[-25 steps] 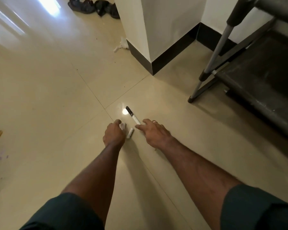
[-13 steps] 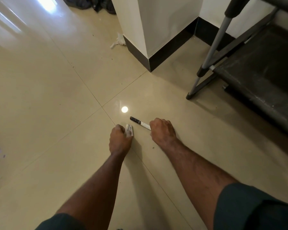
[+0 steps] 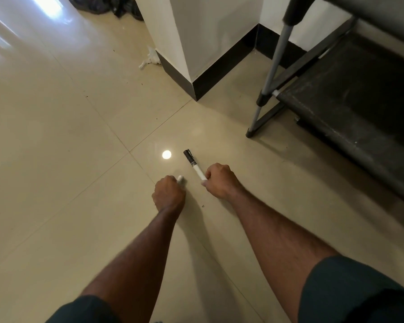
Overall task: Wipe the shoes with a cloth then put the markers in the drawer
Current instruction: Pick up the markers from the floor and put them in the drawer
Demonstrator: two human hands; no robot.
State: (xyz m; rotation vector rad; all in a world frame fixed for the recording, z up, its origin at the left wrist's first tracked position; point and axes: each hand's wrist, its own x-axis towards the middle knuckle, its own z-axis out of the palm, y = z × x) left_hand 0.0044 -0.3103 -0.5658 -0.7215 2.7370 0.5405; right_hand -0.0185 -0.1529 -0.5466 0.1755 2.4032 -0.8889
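Marker (image 3: pixel 194 166) now swung cap-forward in right hand (image 3: pixel 219 180).

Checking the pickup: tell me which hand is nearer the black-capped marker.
Right. The right hand grips the white end of the black-capped marker. The left hand is apart to its left, gripping a second white marker.

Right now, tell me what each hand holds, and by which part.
Right hand grips the black-capped marker by its white tail end. Left hand holds a white marker, mostly hidden.
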